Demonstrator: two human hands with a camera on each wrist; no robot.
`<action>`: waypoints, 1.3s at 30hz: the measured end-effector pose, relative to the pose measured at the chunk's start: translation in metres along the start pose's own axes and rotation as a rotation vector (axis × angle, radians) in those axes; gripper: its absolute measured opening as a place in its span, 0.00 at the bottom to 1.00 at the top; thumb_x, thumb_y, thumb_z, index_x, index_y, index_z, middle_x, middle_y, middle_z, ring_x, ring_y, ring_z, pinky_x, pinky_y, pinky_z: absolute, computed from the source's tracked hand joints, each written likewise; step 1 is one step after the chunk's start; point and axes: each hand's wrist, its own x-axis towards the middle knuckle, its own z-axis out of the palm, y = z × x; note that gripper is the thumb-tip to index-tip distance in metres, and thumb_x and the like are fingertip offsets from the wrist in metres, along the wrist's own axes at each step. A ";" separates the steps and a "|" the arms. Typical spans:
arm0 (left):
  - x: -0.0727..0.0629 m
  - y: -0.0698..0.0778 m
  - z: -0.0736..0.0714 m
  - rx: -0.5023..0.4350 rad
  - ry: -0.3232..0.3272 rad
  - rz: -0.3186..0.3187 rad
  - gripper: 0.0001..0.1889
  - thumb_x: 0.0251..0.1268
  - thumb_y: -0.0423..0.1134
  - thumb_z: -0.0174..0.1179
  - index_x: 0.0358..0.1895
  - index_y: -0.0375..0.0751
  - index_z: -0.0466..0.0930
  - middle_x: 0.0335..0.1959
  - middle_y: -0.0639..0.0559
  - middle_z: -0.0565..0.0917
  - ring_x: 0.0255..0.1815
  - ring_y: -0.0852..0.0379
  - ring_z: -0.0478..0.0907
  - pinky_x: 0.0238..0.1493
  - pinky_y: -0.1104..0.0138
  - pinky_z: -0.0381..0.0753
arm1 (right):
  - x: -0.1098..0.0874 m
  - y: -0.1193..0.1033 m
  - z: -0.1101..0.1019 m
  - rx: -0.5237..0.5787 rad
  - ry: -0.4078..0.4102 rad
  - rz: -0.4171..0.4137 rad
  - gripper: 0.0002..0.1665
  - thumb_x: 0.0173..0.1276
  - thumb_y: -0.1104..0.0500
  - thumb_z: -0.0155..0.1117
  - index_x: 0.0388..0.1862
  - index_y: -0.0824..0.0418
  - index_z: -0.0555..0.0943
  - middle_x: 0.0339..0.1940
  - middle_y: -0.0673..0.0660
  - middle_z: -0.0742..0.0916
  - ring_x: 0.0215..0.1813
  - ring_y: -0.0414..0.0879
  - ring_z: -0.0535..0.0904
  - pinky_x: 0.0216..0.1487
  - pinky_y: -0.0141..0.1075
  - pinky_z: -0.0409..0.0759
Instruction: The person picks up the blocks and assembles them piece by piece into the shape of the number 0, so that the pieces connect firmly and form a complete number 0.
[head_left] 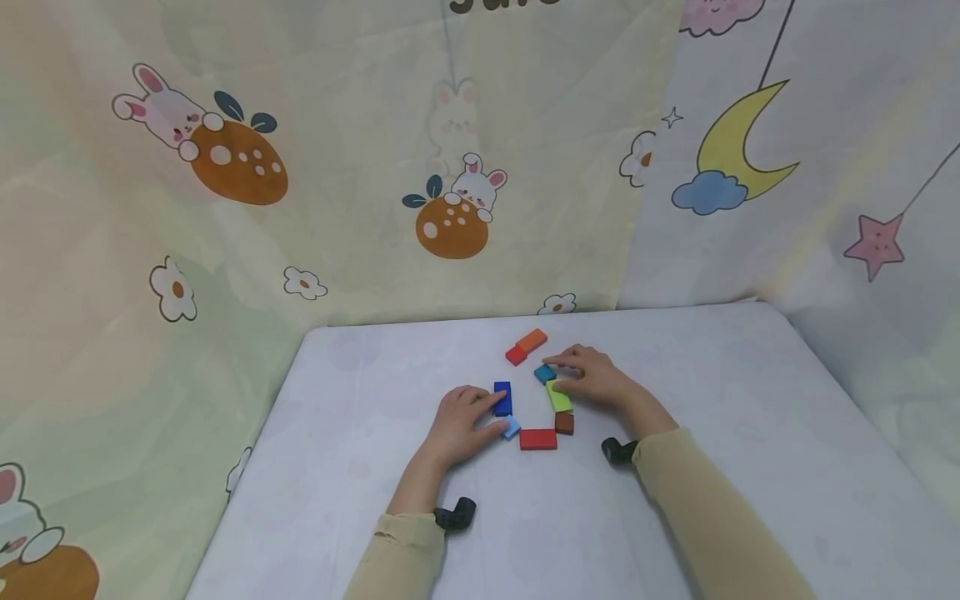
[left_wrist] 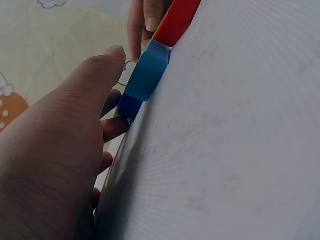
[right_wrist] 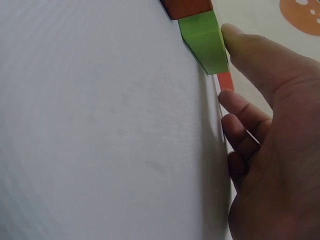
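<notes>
Small coloured blocks form a partial ring on the white table. My left hand (head_left: 457, 423) rests at its left side, index finger on the dark blue block (head_left: 503, 405) and thumb at the light blue block (head_left: 512, 428). On the other side, my right hand (head_left: 596, 377) touches the teal block (head_left: 544, 374) with its index finger, while its thumb lies against the lime green block (head_left: 559, 398). A brown block (head_left: 564, 424) adjoins the green one. Beside it, a long red block (head_left: 537, 440) makes up the near side. The left wrist view shows the thumb close to the light blue block (left_wrist: 149, 75).
Beyond the ring lie a small red block (head_left: 516, 356) and an orange block (head_left: 533, 341), end to end. Printed cloth (head_left: 360, 233) hangs behind and beside the white table (head_left: 360, 392). A black wrist device (head_left: 457, 514) sits at the left cuff, another (head_left: 618, 451) at the right.
</notes>
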 end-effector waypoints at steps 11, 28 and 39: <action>0.002 -0.001 0.002 0.002 0.007 0.010 0.33 0.64 0.71 0.50 0.72 0.72 0.64 0.64 0.58 0.74 0.72 0.53 0.61 0.75 0.49 0.61 | -0.002 0.004 0.002 0.042 0.035 0.020 0.35 0.63 0.39 0.68 0.69 0.34 0.71 0.65 0.53 0.75 0.69 0.55 0.66 0.65 0.61 0.71; 0.002 -0.003 0.003 -0.002 0.009 0.003 0.33 0.64 0.71 0.52 0.72 0.72 0.64 0.64 0.58 0.74 0.72 0.53 0.61 0.74 0.50 0.61 | -0.004 0.003 0.005 0.054 0.065 0.022 0.33 0.64 0.42 0.68 0.68 0.40 0.74 0.66 0.54 0.75 0.71 0.56 0.64 0.67 0.61 0.70; 0.002 -0.003 0.003 -0.002 0.006 0.000 0.33 0.64 0.70 0.52 0.72 0.72 0.64 0.64 0.58 0.74 0.73 0.53 0.61 0.74 0.49 0.62 | -0.006 0.003 0.005 0.075 0.061 -0.010 0.26 0.70 0.39 0.60 0.67 0.35 0.75 0.66 0.54 0.74 0.71 0.56 0.64 0.67 0.62 0.69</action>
